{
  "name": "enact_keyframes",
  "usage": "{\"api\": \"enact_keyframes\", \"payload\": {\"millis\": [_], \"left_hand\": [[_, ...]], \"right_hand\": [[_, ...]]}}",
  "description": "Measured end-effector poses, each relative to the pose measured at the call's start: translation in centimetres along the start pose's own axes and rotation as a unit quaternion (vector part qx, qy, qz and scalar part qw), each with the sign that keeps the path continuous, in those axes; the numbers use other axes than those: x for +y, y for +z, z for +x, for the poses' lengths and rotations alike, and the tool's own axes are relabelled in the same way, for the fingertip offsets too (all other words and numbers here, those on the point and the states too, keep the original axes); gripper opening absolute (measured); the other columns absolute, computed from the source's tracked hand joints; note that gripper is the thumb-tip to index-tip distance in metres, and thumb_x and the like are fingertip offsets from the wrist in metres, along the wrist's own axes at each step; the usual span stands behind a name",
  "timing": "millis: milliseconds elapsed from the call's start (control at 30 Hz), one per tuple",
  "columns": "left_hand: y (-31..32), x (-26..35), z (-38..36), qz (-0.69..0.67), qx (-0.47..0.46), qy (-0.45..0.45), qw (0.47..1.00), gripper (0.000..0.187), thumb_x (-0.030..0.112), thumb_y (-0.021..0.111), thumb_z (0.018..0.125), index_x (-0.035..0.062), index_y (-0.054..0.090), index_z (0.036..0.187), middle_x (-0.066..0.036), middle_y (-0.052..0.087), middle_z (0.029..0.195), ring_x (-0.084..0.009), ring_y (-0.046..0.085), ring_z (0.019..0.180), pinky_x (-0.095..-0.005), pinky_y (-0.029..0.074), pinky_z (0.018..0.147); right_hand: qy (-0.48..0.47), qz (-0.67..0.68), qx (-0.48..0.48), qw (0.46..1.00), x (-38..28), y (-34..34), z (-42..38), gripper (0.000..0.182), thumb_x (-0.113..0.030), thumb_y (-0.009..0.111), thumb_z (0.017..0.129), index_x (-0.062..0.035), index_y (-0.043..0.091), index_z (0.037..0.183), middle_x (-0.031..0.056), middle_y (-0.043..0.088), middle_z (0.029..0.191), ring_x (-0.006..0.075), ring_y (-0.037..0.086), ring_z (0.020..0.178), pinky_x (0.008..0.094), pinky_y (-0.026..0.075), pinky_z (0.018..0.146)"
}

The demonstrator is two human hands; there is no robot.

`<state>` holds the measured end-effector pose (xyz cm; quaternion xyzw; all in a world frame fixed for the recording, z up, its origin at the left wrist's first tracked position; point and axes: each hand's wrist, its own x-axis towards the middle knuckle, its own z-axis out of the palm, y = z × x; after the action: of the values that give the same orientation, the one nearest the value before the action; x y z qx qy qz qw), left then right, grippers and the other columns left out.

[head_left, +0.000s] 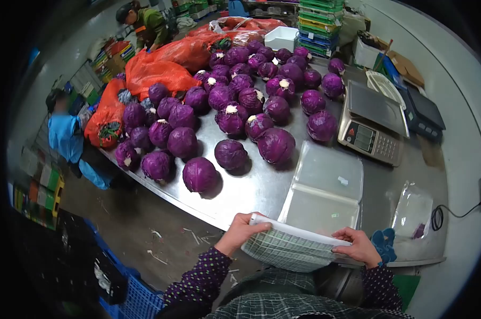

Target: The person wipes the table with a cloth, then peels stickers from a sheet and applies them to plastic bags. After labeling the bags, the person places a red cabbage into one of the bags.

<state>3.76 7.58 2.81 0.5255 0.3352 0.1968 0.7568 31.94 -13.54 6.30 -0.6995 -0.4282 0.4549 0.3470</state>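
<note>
My left hand (242, 232) pinches the left end of a clear plastic sheet or bag (296, 245), thumb on top. At its right end my right hand (357, 246) grips the same plastic. It is stretched between both hands in front of my checked apron, at the table's front edge. Just beyond it lie flat stacks of clear bags (325, 186) on the metal table (251, 194). Many purple cabbages (199, 175) are spread over the table's left and middle, some with pale cut stems showing.
A digital scale (370, 127) stands right of the bags, a darker one (424, 114) behind it. Red net sacks (163, 66) line the far left edge. Two people (66, 130) are at the left and back. Blue crate (139, 300) at lower left; stacked crates (320, 26) behind.
</note>
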Motion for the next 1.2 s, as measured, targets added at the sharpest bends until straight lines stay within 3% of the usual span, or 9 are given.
{"api": "enact_keyframes", "payload": {"millis": [233, 433, 567, 700, 767, 833, 900, 1033, 1200], "left_hand": [[-1.0, 0.8, -1.1, -0.023, 0.064, -0.048, 0.997, 0.017, 0.012, 0.072, 0.083, -0.0022, 0.071, 0.091, -0.006, 0.071, 0.082, -0.0111, 0.065, 0.069, -0.0254, 0.053, 0.066], [-1.7, 0.4, -1.1, 0.019, 0.084, -0.011, 0.996, 0.018, 0.014, 0.071, 0.084, -0.0022, 0.071, 0.092, -0.007, 0.070, 0.081, -0.0111, 0.065, 0.070, -0.0252, 0.052, 0.066], [-1.7, 1.6, -1.3, 0.021, 0.096, -0.049, 0.994, 0.017, 0.011, 0.072, 0.082, -0.0013, 0.071, 0.094, -0.005, 0.071, 0.082, -0.0105, 0.064, 0.073, -0.0253, 0.052, 0.069], [-1.1, 2.4, -1.7, 0.001, 0.034, -0.022, 0.999, 0.018, 0.006, 0.071, 0.081, 0.0013, 0.070, 0.099, -0.005, 0.071, 0.087, -0.0102, 0.064, 0.077, -0.0250, 0.051, 0.073], [-1.1, 2.6, -1.6, 0.054, 0.061, 0.030, 0.996, 0.021, 0.002, 0.071, 0.078, 0.0005, 0.069, 0.098, -0.004, 0.070, 0.090, -0.0104, 0.063, 0.081, -0.0269, 0.051, 0.078], [-1.7, 2.6, -1.3, 0.055, 0.122, -0.049, 0.990, 0.015, 0.001, 0.071, 0.076, 0.0022, 0.069, 0.092, -0.002, 0.068, 0.086, -0.0091, 0.062, 0.080, -0.0264, 0.049, 0.077], [-2.7, 0.8, -1.0, 0.052, 0.113, 0.023, 0.992, 0.013, 0.003, 0.072, 0.077, 0.0021, 0.070, 0.089, 0.000, 0.067, 0.080, -0.0073, 0.059, 0.071, -0.0237, 0.047, 0.069], [-2.6, -0.3, -0.6, 0.056, 0.154, 0.048, 0.985, 0.008, 0.003, 0.072, 0.079, 0.0015, 0.069, 0.086, 0.000, 0.066, 0.078, -0.0072, 0.058, 0.070, -0.0232, 0.045, 0.067], [-2.0, -0.2, -0.7, 0.047, 0.182, 0.054, 0.981, 0.010, 0.004, 0.073, 0.079, 0.0008, 0.070, 0.088, -0.001, 0.068, 0.081, -0.0077, 0.059, 0.071, -0.0234, 0.045, 0.068]], "right_hand": [[0.063, 0.128, -0.004, 0.990, 0.3, -0.1, 0.3, 0.022, 0.000, 0.071, 0.078, 0.0041, 0.061, 0.097, 0.0053, 0.067, 0.082, 0.0095, 0.063, 0.076, 0.0214, 0.050, 0.068], [0.034, 0.142, -0.016, 0.989, 0.5, 0.4, 0.3, 0.021, 0.001, 0.072, 0.078, 0.0026, 0.063, 0.097, 0.0055, 0.067, 0.083, 0.0087, 0.063, 0.077, 0.0216, 0.050, 0.068], [0.051, 0.114, 0.005, 0.992, -0.5, 0.3, 0.9, 0.019, 0.000, 0.073, 0.077, 0.0024, 0.063, 0.093, 0.0035, 0.066, 0.079, 0.0078, 0.061, 0.073, 0.0211, 0.049, 0.064], [0.059, 0.047, 0.009, 0.997, 0.0, 0.1, 1.2, 0.015, -0.005, 0.073, 0.079, 0.0006, 0.064, 0.090, 0.0013, 0.063, 0.071, 0.0056, 0.056, 0.066, 0.0215, 0.046, 0.059], [0.009, -0.046, 0.011, 0.999, -1.1, -0.3, 1.2, 0.014, -0.012, 0.071, 0.081, -0.0011, 0.065, 0.089, 0.0006, 0.061, 0.069, 0.0061, 0.053, 0.064, 0.0241, 0.045, 0.059], [0.006, -0.008, -0.022, 1.000, -0.4, -0.7, 1.7, 0.015, -0.015, 0.065, 0.086, -0.0007, 0.066, 0.091, 0.0015, 0.061, 0.071, 0.0071, 0.053, 0.065, 0.0244, 0.045, 0.060], [0.033, -0.008, -0.049, 0.998, -1.1, -0.9, 1.6, 0.018, -0.016, 0.064, 0.087, 0.0014, 0.066, 0.093, 0.0021, 0.063, 0.076, 0.0076, 0.054, 0.069, 0.0249, 0.046, 0.063], [-0.001, 0.150, -0.045, 0.988, -1.0, 0.1, 1.4, 0.019, -0.017, 0.065, 0.088, 0.0020, 0.066, 0.092, 0.0032, 0.063, 0.076, 0.0076, 0.056, 0.072, 0.0246, 0.047, 0.067], [0.046, 0.056, -0.082, 0.994, -0.4, -0.5, 1.3, 0.020, -0.018, 0.067, 0.086, 0.0003, 0.066, 0.092, 0.0043, 0.062, 0.074, 0.0088, 0.055, 0.069, 0.0253, 0.045, 0.065]]}}
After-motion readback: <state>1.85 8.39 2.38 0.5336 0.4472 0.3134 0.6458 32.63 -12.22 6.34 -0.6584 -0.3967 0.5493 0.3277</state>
